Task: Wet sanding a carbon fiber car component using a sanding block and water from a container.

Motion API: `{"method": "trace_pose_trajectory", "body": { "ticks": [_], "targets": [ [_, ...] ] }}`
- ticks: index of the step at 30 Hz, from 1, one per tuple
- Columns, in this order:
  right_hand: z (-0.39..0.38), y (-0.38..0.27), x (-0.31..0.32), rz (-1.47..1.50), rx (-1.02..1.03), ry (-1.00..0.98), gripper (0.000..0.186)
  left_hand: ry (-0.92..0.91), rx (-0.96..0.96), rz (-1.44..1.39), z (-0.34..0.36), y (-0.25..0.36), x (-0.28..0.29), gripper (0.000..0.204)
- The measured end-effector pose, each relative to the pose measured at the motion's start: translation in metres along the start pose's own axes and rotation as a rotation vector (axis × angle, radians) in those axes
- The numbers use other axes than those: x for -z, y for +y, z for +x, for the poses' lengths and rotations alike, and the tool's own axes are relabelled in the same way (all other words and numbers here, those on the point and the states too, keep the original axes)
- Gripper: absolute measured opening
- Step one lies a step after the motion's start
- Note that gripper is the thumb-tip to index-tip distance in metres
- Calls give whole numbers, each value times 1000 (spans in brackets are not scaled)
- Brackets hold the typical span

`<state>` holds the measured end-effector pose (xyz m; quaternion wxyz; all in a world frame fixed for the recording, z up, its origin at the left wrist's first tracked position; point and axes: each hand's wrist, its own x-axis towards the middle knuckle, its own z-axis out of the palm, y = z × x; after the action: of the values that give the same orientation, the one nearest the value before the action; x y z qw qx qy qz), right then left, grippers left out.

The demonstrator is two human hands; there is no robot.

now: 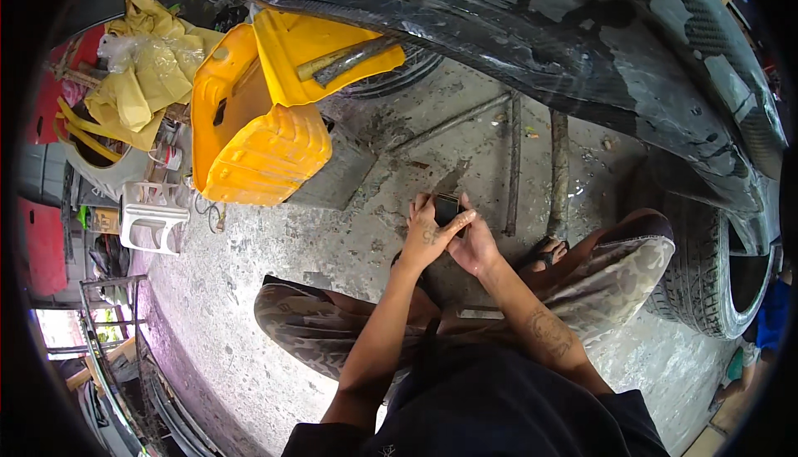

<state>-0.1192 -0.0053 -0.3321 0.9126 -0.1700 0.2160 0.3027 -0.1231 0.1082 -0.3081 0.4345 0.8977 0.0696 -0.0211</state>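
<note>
My left hand [426, 232] grips a small dark rectangular object [445, 207] with a pale gold edge, too small to identify surely. My right hand [470, 242] closes round its other side, with my left thumb reaching across toward it. Both hands are low over the concrete floor [349, 249], between my bent, camouflage-clad legs [615, 282]. Above and beyond them hangs a large dark carbon-fiber body panel [565, 33], blotched with lighter patches.
Cut yellow plastic containers [262, 158], crumpled paper [145, 83] and a white step stool [150, 232] lie left. A tire [702, 307] is at right, thin bars [514, 174] lie ahead, a metal frame [112, 349] stands lower left. Another person in blue [769, 316] shows at far right.
</note>
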Motion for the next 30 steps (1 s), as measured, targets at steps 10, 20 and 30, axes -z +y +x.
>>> {"method": "trace_pose_trajectory", "body": {
  "ticks": [10, 20, 30],
  "targets": [
    [-3, -22, 52, -590, 121, 272, 66, -37, 149, -122, 41, -114, -44, 44],
    [33, 3, 152, -1311, 436, 680, 74, -240, -155, 552, -15, -232, -155, 50],
    [43, 3, 98, -1237, 441, 504, 65, -139, 36, -531, 58, -54, 86, 30]
  ]
}}
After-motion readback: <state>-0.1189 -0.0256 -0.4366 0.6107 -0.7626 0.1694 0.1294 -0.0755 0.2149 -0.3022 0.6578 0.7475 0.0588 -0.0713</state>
